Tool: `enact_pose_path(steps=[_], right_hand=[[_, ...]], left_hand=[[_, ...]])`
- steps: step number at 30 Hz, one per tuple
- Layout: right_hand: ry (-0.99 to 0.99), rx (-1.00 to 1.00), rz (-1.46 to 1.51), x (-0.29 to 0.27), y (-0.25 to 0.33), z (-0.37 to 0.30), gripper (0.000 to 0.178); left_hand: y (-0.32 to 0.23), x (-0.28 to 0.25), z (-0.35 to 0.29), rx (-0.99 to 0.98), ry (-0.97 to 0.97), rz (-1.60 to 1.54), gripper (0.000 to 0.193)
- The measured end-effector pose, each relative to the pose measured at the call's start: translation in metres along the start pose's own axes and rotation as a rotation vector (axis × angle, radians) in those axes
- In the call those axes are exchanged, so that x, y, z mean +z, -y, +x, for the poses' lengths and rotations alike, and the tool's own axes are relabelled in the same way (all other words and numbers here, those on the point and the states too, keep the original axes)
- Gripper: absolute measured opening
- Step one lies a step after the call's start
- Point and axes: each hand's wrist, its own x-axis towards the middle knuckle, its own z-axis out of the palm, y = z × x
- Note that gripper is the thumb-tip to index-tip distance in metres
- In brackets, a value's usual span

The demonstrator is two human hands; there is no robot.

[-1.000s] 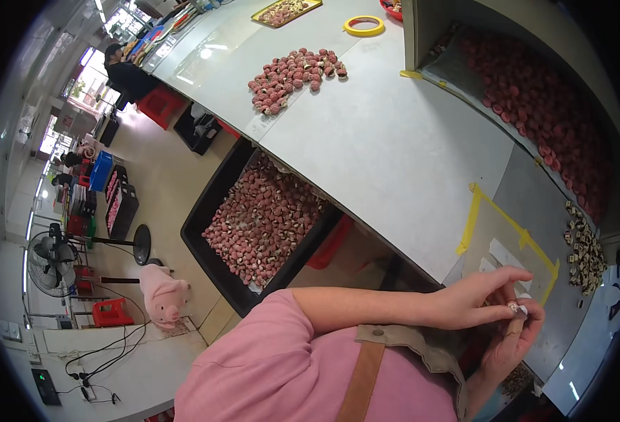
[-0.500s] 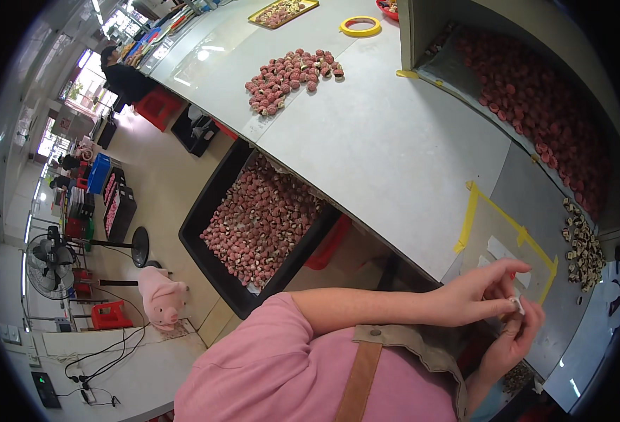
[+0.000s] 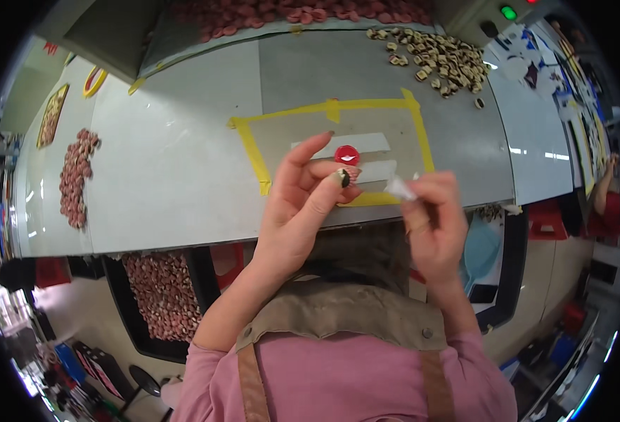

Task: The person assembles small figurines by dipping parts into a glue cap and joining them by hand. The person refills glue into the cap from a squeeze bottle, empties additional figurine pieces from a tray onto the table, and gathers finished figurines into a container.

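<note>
My left hand (image 3: 292, 211) is closed, its thumb and fingers pinching a small round piece (image 3: 351, 174) with a pink ribbed side and a dark and cream side. Off to its right, my right hand (image 3: 436, 221) pinches a crumpled white scrap (image 3: 398, 187), which looks like tissue or cloth. The two hands are apart, above the near edge of the worktable. Just past my left fingertips a red round disc (image 3: 347, 152) with a white mark lies by white strips (image 3: 373, 143), inside a yellow tape frame (image 3: 256, 158).
Loose cream-and-dark pieces (image 3: 436, 60) lie at the far right, and a pink pile (image 3: 78, 176) at the left. Pink pieces (image 3: 310, 14) fill a bay at the back. Below the table edge stand a black crate (image 3: 138, 334) of pieces and a blue dustpan (image 3: 480, 250).
My view has swung from the left side to face the taped area. My hands, close together before, have drawn apart, and the white scrap is in my right fingers.
</note>
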Motion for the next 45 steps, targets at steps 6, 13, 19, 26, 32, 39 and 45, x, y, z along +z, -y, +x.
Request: enact_pose_path(steps=[6, 13, 19, 26, 32, 39, 45], right_hand=[[-0.065, -0.147, 0.040, 0.003, 0.005, 0.030, 0.020], [0.211, -0.208, -0.009, 0.015, 0.010, 0.019, 0.027], [-0.294, 0.249, -0.122, -0.055, -0.090, 0.007, 0.027], [-0.237, 0.293, -0.342, -0.091, -0.137, 0.051, 0.036], [-0.245, 0.300, -0.368, -0.094, -0.154, 0.048, 0.033], [-0.248, 0.258, -0.383, -0.095, -0.150, 0.045, 0.030], [-0.251, 0.321, -0.368, -0.094, -0.143, 0.045, 0.031]], left_hand=[[0.003, 0.003, 0.003, -0.022, 0.012, -0.006, 0.048], [-0.005, -0.008, -0.006, 0.052, -0.117, 0.015, 0.044], [-0.030, -0.039, -0.006, -0.063, -0.145, 0.083, 0.031], [-0.105, -0.177, 0.014, 0.461, -0.572, 1.648, 0.025], [-0.173, -0.285, 0.008, 0.446, -0.890, 2.149, 0.018], [-0.188, -0.324, 0.015, 0.448, -0.876, 2.212, 0.023], [-0.184, -0.320, 0.015, 0.515, -0.878, 2.190, 0.033]])
